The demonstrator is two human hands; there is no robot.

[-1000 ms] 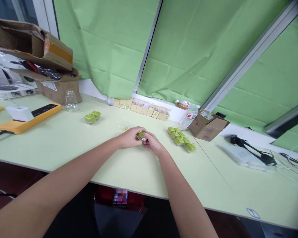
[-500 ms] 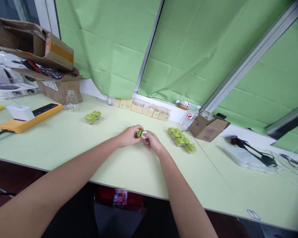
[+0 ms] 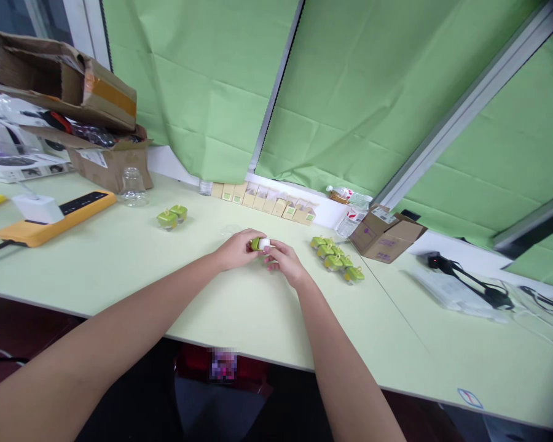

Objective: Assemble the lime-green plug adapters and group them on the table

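Note:
Over the middle of the table, my left hand is closed round a small green lid, tilted on its side. A smooth white rounded piece sits against the lid's open side. Thumb and forefinger of my right hand pinch the white piece; the other fingers are loosely curled. Just behind my left hand lies a clear plastic piece, partly hidden. To the right stand several small clear containers with green lids, grouped in rows. Two similar green-lidded containers stand on the left.
Small tan boxes line the back wall. An orange power strip, a clear jar-shaped plastic piece and stacked cartons are on the left. Plastic bottles, an open carton and black cables lie on the right.
The lid and white piece have turned in my hands, so more of the white piece shows. My right fingers have loosened and spread a little. The other things have stayed put.

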